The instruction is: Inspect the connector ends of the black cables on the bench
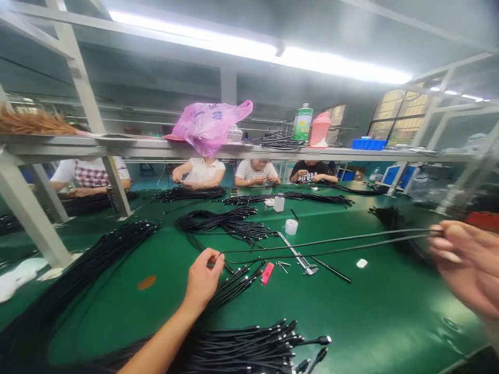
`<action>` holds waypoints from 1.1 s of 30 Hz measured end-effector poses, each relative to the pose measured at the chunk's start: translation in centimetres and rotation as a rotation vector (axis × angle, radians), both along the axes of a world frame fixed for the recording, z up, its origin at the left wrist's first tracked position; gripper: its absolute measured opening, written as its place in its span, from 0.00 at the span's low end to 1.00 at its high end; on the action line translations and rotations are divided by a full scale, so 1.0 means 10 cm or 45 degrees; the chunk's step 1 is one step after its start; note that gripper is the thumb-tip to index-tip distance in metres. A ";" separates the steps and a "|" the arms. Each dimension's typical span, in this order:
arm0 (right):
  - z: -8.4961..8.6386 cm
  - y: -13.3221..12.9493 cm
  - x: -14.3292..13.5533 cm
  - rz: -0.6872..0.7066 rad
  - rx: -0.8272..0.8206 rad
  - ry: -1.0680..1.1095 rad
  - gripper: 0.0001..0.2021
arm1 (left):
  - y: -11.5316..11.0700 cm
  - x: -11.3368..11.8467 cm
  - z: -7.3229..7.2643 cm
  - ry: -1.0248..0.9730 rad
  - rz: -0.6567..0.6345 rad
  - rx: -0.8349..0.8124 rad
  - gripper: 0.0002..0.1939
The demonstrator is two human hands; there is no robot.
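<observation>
A black cable [331, 240] is stretched in two near-parallel strands above the green table [374, 301]. My left hand [203, 275] pinches it at the middle of the view. On the far right, my right hand [463, 259] has its fingers closed round the other end; it is slightly blurred. Just below my left hand lies a small bunch of cables [237, 285] with metal-tipped plugs. Nearest me, a thick bundle of black cables [249, 348] spreads its plugs to the right.
Calipers [298, 254], a pink box cutter-like item [267, 273], a black rod [331, 269] and a tape roll [291, 227] lie ahead. Cable bundles [109, 249] cover the left. A shelf [249, 150] crosses overhead, bearing a pink bag [210, 124]. Several people sit opposite.
</observation>
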State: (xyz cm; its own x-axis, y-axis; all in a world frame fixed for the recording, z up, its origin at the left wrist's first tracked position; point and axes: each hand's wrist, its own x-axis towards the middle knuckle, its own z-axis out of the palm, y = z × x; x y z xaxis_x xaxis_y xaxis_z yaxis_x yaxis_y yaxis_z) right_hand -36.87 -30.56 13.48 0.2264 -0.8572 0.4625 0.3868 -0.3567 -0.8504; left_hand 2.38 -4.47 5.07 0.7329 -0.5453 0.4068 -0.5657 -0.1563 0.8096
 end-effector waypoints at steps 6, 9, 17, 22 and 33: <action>0.01 -0.32 0.51 -0.020 0.259 -0.241 0.22 | 0.06 0.05 0.01 0.486 -0.122 -0.151 0.16; -0.06 -0.48 0.78 0.065 0.348 -0.230 0.20 | 0.21 0.11 0.04 0.733 -0.207 -0.213 0.24; -0.01 -0.77 1.89 0.321 0.523 -0.339 0.11 | 0.55 0.33 0.06 0.970 -0.105 -0.616 0.29; 0.26 -0.80 2.83 0.437 0.434 -0.475 0.11 | 0.54 0.38 -0.28 0.499 0.093 -0.366 0.26; 0.46 -0.82 3.81 0.457 0.276 -0.537 0.13 | 0.57 0.03 -0.46 -0.474 -0.228 0.652 0.30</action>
State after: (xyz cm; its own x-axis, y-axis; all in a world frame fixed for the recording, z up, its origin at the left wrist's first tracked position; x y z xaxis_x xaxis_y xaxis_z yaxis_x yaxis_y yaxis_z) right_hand 1.19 -38.80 18.08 0.3545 -0.8459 0.3985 0.7715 0.0238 -0.6358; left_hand 2.68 1.21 0.49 0.4733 -0.8376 0.2728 -0.8468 -0.3473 0.4029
